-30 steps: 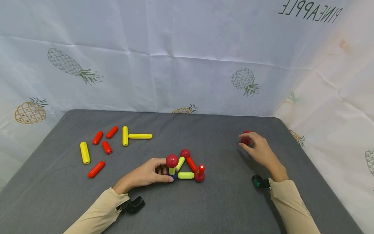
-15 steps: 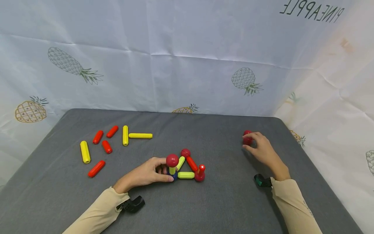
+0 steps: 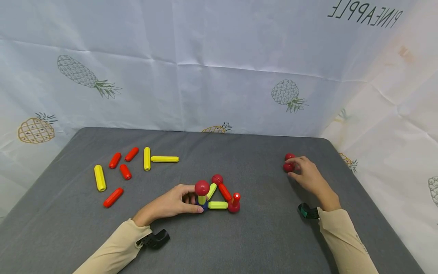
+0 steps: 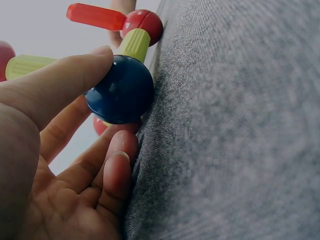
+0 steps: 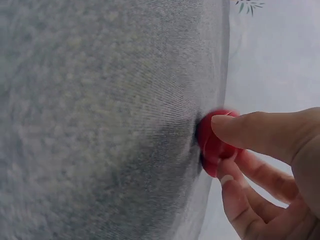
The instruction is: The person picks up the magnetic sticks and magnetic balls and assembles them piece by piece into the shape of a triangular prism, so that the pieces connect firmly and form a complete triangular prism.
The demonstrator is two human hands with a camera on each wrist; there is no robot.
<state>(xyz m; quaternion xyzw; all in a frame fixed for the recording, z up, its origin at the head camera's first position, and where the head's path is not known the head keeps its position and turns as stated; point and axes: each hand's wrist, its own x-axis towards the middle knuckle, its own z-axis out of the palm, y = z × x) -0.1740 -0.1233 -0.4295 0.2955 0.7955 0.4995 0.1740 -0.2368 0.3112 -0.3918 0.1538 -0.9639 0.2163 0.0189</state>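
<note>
My left hand [image 3: 174, 202] grips the blue ball [image 4: 122, 92] at the left corner of a magnetic rod-and-ball triangle. A short yellow-green rod stands up from that ball with a red ball [image 3: 202, 188] on top. Yellow-green rods [image 3: 218, 205] and a red rod [image 3: 224, 192] link it to two more red corner balls. The nearer right corner ball [image 3: 234, 207] carries an upright red rod [image 3: 236, 197]. Far to the right, my right hand [image 3: 307, 178] pinches a red ball [image 3: 288, 167] between thumb and fingers, low over the cloth. A second red ball [image 3: 289, 156] lies right behind it.
Loose red rods [image 3: 125, 172] and yellow rods [image 3: 100, 178] are scattered on the left of the grey cloth-covered table [image 3: 260, 236]. A pineapple-print curtain [image 3: 219, 95] hangs behind the table's far edge.
My right hand has shifted slightly right and toward me with its red ball, so the second red ball behind now shows separately. The left hand and the triangle stay put.
</note>
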